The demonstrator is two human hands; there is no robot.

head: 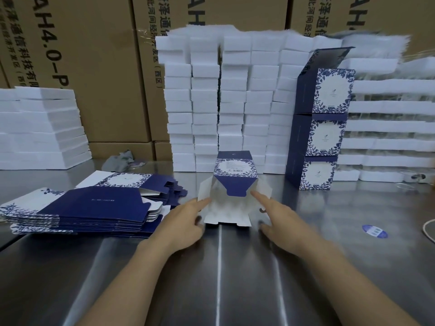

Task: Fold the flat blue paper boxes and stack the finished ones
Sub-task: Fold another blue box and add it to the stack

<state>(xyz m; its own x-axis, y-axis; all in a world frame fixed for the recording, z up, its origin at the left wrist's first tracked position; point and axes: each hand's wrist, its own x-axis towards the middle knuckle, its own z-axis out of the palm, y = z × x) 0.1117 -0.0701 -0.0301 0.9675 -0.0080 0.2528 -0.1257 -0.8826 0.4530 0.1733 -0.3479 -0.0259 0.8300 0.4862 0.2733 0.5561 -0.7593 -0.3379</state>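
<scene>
A half-folded blue and white box (233, 180) lies on the steel table (235, 278) with its open end and white flaps facing me. My left hand (188, 222) touches its left flap with a finger. My right hand (277, 217) points a finger at its right flap. Neither hand grips it; fingers are spread. A pile of flat blue boxes (89, 208) lies at the left. Three finished boxes (317, 128) stand stacked at the right, the top one with its lid up.
Tall stacks of white foam blocks (223, 102) stand behind the box, more at the left (42, 128) and right (386, 128). Brown cartons (94, 67) line the back. A blue oval sticker (374, 231) and a white cord (427, 229) lie at the right.
</scene>
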